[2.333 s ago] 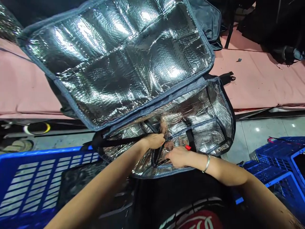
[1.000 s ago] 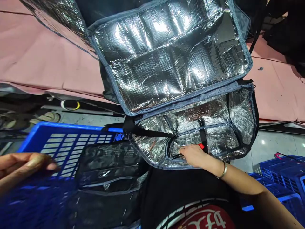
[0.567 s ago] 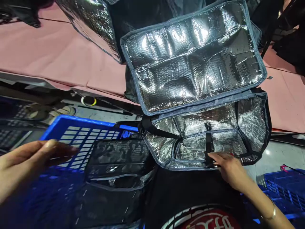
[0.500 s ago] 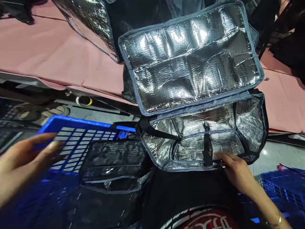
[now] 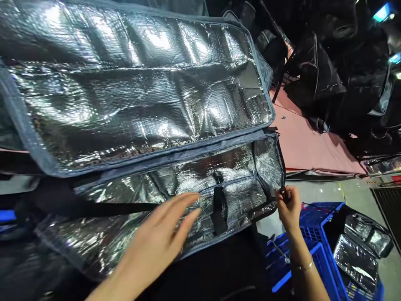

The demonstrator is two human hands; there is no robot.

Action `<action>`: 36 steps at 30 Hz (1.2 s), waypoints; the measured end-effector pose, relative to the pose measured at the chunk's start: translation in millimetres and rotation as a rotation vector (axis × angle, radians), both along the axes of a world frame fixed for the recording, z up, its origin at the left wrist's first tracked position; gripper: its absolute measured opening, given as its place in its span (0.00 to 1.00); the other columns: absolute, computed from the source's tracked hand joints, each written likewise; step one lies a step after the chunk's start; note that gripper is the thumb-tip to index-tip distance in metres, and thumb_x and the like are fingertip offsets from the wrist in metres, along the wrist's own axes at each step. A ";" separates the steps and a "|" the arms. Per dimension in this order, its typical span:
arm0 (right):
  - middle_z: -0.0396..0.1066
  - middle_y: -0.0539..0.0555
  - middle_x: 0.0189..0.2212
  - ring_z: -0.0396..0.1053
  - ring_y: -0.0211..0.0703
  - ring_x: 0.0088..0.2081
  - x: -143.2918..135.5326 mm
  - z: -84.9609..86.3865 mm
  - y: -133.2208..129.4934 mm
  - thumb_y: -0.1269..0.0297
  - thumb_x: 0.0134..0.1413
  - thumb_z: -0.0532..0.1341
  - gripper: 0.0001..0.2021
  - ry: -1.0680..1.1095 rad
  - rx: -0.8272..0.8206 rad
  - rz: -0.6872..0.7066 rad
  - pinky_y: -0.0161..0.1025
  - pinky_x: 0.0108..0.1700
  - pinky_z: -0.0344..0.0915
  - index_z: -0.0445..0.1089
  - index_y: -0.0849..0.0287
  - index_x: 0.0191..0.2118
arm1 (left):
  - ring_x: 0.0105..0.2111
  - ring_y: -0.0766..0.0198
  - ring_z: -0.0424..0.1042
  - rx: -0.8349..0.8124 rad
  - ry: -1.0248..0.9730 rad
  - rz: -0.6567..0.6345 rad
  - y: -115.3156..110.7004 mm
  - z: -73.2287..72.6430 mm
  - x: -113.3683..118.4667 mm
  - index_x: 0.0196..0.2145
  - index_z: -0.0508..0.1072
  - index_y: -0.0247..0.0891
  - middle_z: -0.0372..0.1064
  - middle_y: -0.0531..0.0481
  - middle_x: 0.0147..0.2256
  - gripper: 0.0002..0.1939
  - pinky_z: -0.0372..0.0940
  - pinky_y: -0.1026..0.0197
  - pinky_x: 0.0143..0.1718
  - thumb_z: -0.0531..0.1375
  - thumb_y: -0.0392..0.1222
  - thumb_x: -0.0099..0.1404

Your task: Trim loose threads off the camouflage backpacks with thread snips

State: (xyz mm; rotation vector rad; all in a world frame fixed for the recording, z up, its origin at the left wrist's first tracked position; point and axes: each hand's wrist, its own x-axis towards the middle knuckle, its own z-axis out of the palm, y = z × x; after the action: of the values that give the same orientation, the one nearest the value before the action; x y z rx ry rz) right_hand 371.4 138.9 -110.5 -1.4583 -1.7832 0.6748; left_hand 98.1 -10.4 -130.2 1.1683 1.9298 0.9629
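An insulated bag (image 5: 238,159) with a silver foil lining lies open before me, its wide foil lid (image 5: 140,92) raised behind it. Over the bag's opening is my left hand (image 5: 166,234), fingers stretched out and thumb apart, holding nothing. A black strap (image 5: 220,209) hangs inside the bag to the right of that hand. My right hand (image 5: 288,202) pinches the dark edge at the bag's right front corner. Fingers hide exactly which part of the edge it grips.
Blue plastic crates (image 5: 326,234) stand on the floor at the lower right, with another foil-lined bag (image 5: 357,259) in one. Dark bags (image 5: 354,71) are piled on the pink-covered table (image 5: 307,142) at the back right.
The view has turned to the right. My left hand has come from beside the blue crate to over the bag. My right hand has moved from the front rim to the right corner.
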 end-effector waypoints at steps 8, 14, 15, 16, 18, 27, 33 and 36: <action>0.50 0.44 0.23 0.52 0.34 0.25 0.8 0.0 9.0 0.58 0.49 0.59 0.12 0.143 -0.078 0.015 0.32 0.30 0.54 0.55 0.57 0.28 | 0.34 0.53 0.74 -0.288 -0.274 -0.145 31.1 -54.0 36.2 0.44 0.67 0.40 0.75 0.45 0.36 0.21 0.65 0.55 0.39 0.44 0.52 0.61; 0.52 0.44 0.22 0.54 0.34 0.23 7.5 -9.2 16.1 0.53 0.47 0.62 0.16 0.223 -0.174 0.013 0.32 0.26 0.55 0.56 0.57 0.28 | 0.34 0.55 0.74 -0.223 -0.677 0.003 21.3 -64.0 44.7 0.46 0.67 0.36 0.74 0.47 0.33 0.31 0.66 0.56 0.41 0.53 0.62 0.52; 0.53 0.44 0.22 0.55 0.34 0.23 8.8 -10.4 16.4 0.53 0.46 0.62 0.16 0.235 -0.189 0.012 0.32 0.26 0.55 0.56 0.58 0.29 | 0.34 0.56 0.74 -0.218 -0.728 0.016 21.7 -63.3 44.4 0.47 0.66 0.35 0.74 0.47 0.33 0.33 0.66 0.56 0.41 0.53 0.63 0.51; 0.53 0.44 0.22 0.55 0.34 0.23 9.9 -11.3 16.4 0.52 0.46 0.62 0.16 0.247 -0.202 0.012 0.32 0.26 0.55 0.57 0.58 0.29 | 0.34 0.56 0.74 -0.218 -0.758 0.029 22.0 -62.4 43.9 0.47 0.65 0.34 0.73 0.47 0.32 0.35 0.66 0.56 0.41 0.54 0.63 0.50; 0.53 0.44 0.22 0.55 0.34 0.23 11.0 -12.6 15.8 0.52 0.46 0.62 0.17 0.268 -0.215 0.009 0.32 0.26 0.56 0.57 0.58 0.30 | 0.33 0.56 0.74 -0.229 -0.788 0.055 21.7 -60.2 41.8 0.48 0.64 0.33 0.73 0.47 0.31 0.36 0.66 0.56 0.40 0.55 0.64 0.49; 0.51 0.43 0.22 0.52 0.32 0.23 0.6 -2.1 6.0 0.56 0.47 0.63 0.15 0.265 -0.134 -0.022 0.30 0.26 0.53 0.56 0.58 0.27 | 0.35 0.53 0.73 -0.304 -0.822 0.152 15.2 -52.3 39.9 0.43 0.67 0.37 0.73 0.44 0.34 0.36 0.65 0.59 0.26 0.59 0.66 0.43; 0.58 0.45 0.24 0.55 0.32 0.21 -28.5 12.0 -28.1 0.64 0.54 0.58 0.06 0.143 0.106 0.077 0.30 0.24 0.55 0.60 0.58 0.34 | 0.27 0.63 0.68 -0.126 -0.714 0.225 21.0 -44.7 49.8 0.37 0.69 0.39 0.67 0.55 0.25 0.24 0.64 0.61 0.29 0.65 0.52 0.44; 0.66 0.50 0.27 0.64 0.36 0.27 -55.1 7.4 -36.2 0.65 0.55 0.56 0.04 0.038 -0.139 0.373 0.32 0.29 0.61 0.65 0.58 0.36 | 0.26 0.65 0.66 -0.051 -0.694 0.265 19.6 -45.1 53.9 0.35 0.69 0.38 0.65 0.56 0.25 0.20 0.63 0.63 0.29 0.65 0.50 0.45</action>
State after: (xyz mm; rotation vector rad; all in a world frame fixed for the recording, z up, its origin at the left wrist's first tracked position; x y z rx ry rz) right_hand 316.4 102.7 -103.2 -1.1974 -2.0341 1.0251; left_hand 152.0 9.2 -175.3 0.4492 1.5347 1.2453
